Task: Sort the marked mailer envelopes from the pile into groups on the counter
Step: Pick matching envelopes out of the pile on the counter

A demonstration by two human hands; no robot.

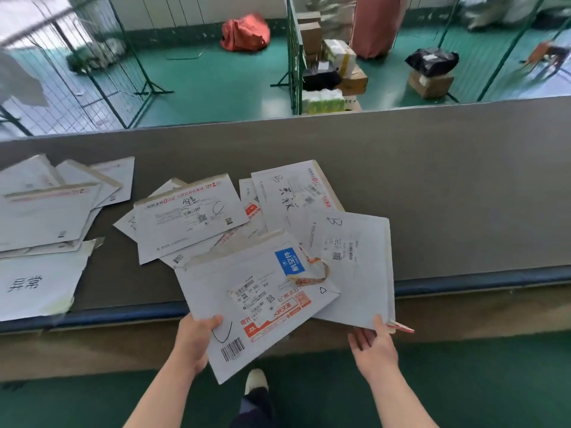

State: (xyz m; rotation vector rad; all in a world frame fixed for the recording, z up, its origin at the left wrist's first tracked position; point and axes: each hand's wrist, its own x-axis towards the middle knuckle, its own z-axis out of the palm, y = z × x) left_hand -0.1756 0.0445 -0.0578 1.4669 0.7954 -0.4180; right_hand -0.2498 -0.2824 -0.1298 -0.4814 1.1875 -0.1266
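Beyond the grey counter [432, 168] a green floor [216, 81] stretches out with wire mesh fence panels [102, 63], a crumpled red sack [245, 32], stacked brown cartons [312, 35] and a black plastic bag [432, 60] sitting on a cardboard box [430, 84]. The counter's near edge carries a dark blue padded strip [482, 281], and the envelopes I am working with overhang it toward me. My left hand [197, 338] grips the lower left corner of a flat white paper mailer [256, 301], thumb curled on top beside a hand-drawn loop; it has a blue sticker, red print, a barcode and a torn strip curling off its upper right. This mailer lies over the near end of the loose pile [216, 242] and covers part of the envelope marked B [355, 261] to its right. My right hand [375, 347] has palm up and fingers spread loose, its thumb touching the near corner of that B envelope; I cannot tell whether it pinches. Behind sit an envelope marked C [188, 217] and another B-marked one [290, 193], all stiff, matte, rectangular card with tan flaps. At far left lies a separate stack of white envelopes [49, 211] above a white sheet with printed characters [37, 285].
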